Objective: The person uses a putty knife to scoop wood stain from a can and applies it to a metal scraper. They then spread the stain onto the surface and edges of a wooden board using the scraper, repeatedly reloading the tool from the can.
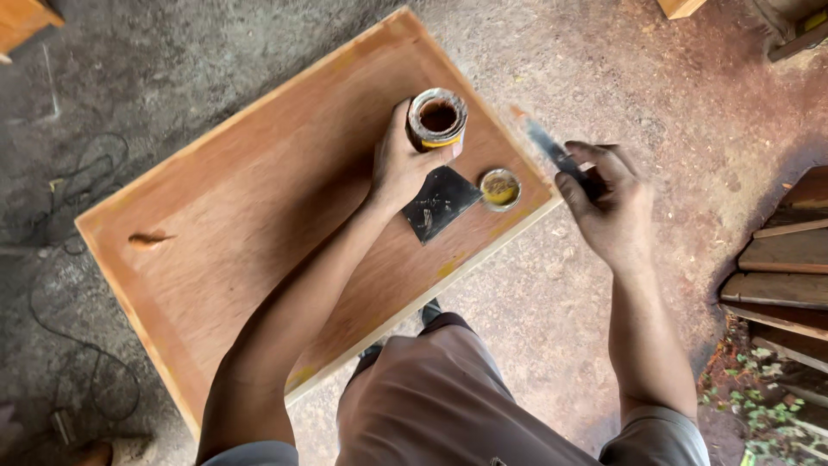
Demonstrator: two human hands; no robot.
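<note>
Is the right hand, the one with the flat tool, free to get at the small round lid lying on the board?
Probably yes. The right hand hovers just beside the lid, with nothing between them; the left hand grips the tin farther up.

The plywood panel [259, 198] is reddish brown with a paler yellowish edge and a darker brown smear near its left end. The tin can [437, 119] has a grimy grey rim, dark brown contents and a yellow band. The round lid [500, 189] is yellow inside. The square sheet [438, 203] is black, flecked grey. The tool's blade [543, 142] is dark grey, orange-tipped. The ground [604, 78] is mottled grey-brown.
</note>
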